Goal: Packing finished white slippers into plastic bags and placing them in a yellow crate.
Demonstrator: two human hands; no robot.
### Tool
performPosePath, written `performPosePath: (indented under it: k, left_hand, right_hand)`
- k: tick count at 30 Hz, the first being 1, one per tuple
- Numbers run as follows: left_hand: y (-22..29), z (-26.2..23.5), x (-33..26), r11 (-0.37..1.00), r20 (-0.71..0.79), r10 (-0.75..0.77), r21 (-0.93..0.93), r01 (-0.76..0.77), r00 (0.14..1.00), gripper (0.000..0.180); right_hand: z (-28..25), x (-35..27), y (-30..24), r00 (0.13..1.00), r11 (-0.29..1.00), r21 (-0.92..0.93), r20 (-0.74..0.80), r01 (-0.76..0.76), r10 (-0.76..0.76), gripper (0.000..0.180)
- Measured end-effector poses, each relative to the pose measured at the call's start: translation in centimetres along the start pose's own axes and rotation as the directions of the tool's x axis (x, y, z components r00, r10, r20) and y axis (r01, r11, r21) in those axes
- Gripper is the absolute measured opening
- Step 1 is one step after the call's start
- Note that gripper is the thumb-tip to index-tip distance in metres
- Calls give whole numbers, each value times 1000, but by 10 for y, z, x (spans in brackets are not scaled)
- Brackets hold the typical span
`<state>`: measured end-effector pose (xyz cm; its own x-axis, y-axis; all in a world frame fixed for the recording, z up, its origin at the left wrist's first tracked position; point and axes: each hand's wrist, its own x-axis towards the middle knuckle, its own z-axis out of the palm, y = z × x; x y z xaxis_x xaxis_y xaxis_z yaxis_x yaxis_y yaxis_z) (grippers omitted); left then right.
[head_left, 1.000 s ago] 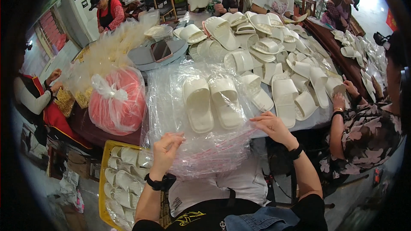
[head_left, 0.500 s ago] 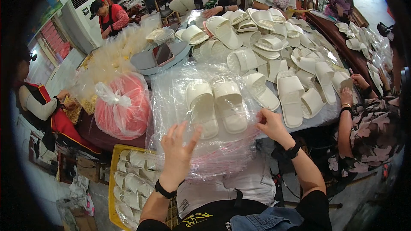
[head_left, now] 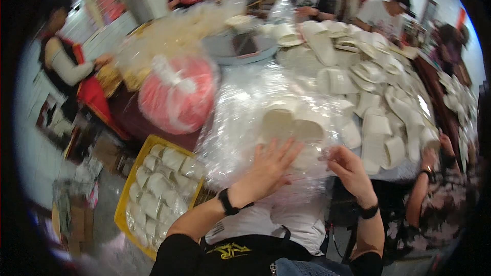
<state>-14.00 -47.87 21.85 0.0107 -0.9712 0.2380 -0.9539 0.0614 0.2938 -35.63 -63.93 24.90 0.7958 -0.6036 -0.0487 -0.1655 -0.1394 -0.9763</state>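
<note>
The person is at the bagging step: a pair of white slippers (head_left: 291, 128) sits inside a clear plastic bag (head_left: 245, 122) that lies on the counter (head_left: 404, 171) directly in front of them, and both hands are at its near edge. The left hand (head_left: 268, 166) is spread wide, fingers fanned and pressed flat onto the film just below the slippers; it grips nothing. The right hand (head_left: 348, 166) is curled partly closed at the bag's right near edge, and seems to pinch the plastic there, though motion blur keeps the pinch from being certain.

Judged from this, the slippers are already in, and the bag's open end is what remains to be dealt with. The next move calls for flattening the loose film over the pair and drawing the near edge together without letting the slippers slide.

A red tied bag (head_left: 176, 99) stands to the left, a yellow crate (head_left: 128, 194) of packed slippers sits on the floor below, and loose white slippers (head_left: 378, 122) crowd the counter to the right.
</note>
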Motion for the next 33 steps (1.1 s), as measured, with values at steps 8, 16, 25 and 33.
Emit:
performPosePath:
  k: [8,16,25,33]
  left_hand:
    - [-21,16,-12,953,-341,4,-284,-107,940,73]
    - [-16,-75,-96,794,-499,-208,-589,-154,841,43]
    - [-23,-123,-190,982,-972,-178,-166,85,153,38]
    - [-131,-62,-210,516,-710,-534,158,842,460,46]
  right_hand:
    - [25,-21,-7,940,938,162,109,305,-324,38]
    - [23,39,74,916,369,-880,159,300,-368,64]
    - [16,49,67,957,470,-853,104,225,-270,51]
    - [14,48,73,970,544,-815,85,199,-229,52]
